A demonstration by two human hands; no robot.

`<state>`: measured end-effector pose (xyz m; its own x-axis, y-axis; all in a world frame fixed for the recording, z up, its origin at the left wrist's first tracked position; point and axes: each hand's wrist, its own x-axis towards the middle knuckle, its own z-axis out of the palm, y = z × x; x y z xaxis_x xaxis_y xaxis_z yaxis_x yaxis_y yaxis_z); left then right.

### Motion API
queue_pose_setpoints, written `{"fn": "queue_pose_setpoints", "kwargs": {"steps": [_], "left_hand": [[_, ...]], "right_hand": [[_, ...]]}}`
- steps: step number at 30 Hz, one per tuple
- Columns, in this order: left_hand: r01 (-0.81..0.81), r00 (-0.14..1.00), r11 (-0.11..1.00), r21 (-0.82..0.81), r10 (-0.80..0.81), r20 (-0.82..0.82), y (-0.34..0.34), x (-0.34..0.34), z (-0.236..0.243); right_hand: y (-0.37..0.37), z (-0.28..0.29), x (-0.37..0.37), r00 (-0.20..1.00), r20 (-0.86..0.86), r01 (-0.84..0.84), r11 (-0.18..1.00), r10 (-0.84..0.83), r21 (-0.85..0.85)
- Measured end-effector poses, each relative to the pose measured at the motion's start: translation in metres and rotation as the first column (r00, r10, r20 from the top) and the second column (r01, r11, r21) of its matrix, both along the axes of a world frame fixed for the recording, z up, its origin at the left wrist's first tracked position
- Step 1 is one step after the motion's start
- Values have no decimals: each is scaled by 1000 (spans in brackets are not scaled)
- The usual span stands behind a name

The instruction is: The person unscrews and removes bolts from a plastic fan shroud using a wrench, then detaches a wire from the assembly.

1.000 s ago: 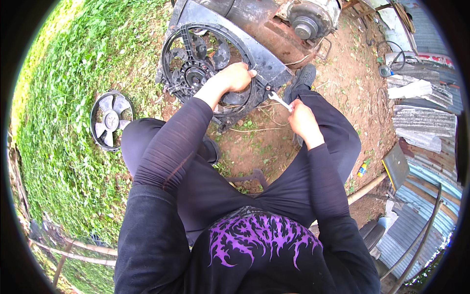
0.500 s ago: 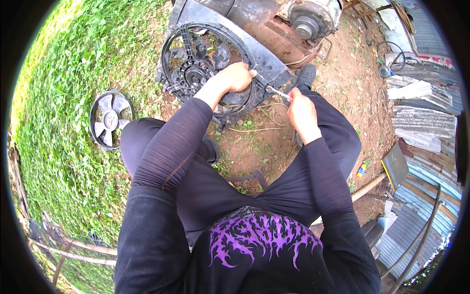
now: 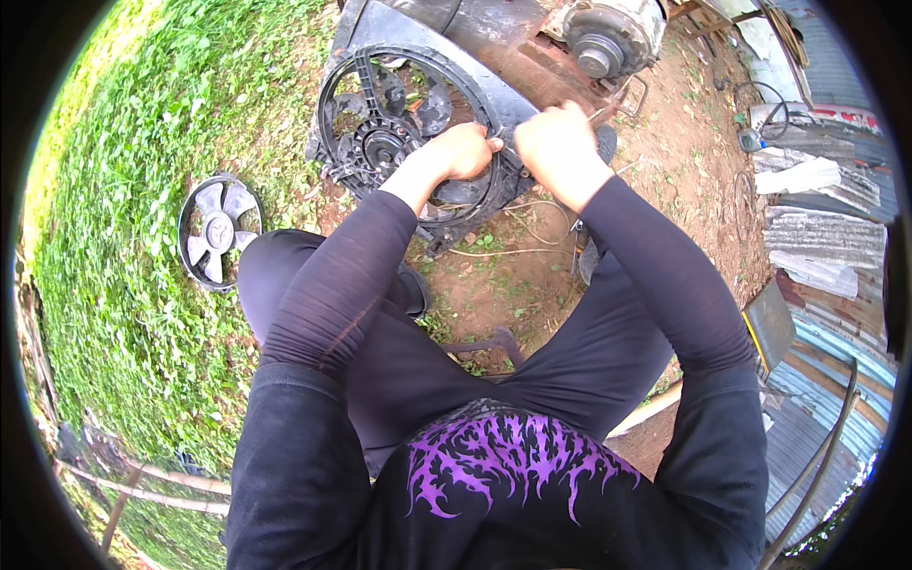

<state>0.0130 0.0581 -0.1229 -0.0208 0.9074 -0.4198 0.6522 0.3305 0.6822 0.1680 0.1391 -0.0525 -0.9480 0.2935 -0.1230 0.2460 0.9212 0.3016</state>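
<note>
A black radiator fan shroud (image 3: pixel 496 95) leans in front of me, its round opening facing up with a motor mount and blades inside. My left hand (image 3: pixel 462 152) is closed on the right side of the round rim, thumb toward the right. My right hand (image 3: pixel 562 150) is a fist just right of that, over the shroud's lower right corner. The small wrench it gripped a moment ago is hidden behind the fist. Pliers (image 3: pixel 578 234) stand beside my right leg.
A loose grey ringed fan (image 3: pixel 219 231) lies on the grass to the left. Behind the shroud sits a rusty machine with a pulley (image 3: pixel 598 57). A cord (image 3: pixel 513 251) runs over the dirt between my feet. Corrugated sheets (image 3: pixel 807 237) lie at the right.
My right hand has swung up and forward from beside the shroud's corner, its forearm now angled inward, and the wrench has gone out of sight. The left hand keeps its hold.
</note>
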Motion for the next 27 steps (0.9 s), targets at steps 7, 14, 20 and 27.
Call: {"fn": "queue_pose_setpoints", "kwargs": {"steps": [7,14,20,27], "left_hand": [[-2,1000,1000,2,2,7,6,1,-8],[74,997,997,22,-73,-31,2,1,0],[51,998,998,29,-50,-39,3,1,-3],[36,999,999,35,-35,-30,4,1,-9]], "right_hand": [[-27,-21,97,738,13,612,660,-675,-436],[-51,-101,124,526,-16,570,366,-851,-735],[-46,-107,119,567,-62,555,437,-821,-708],[-48,-102,113,533,-95,563,436,-840,-702]]}}
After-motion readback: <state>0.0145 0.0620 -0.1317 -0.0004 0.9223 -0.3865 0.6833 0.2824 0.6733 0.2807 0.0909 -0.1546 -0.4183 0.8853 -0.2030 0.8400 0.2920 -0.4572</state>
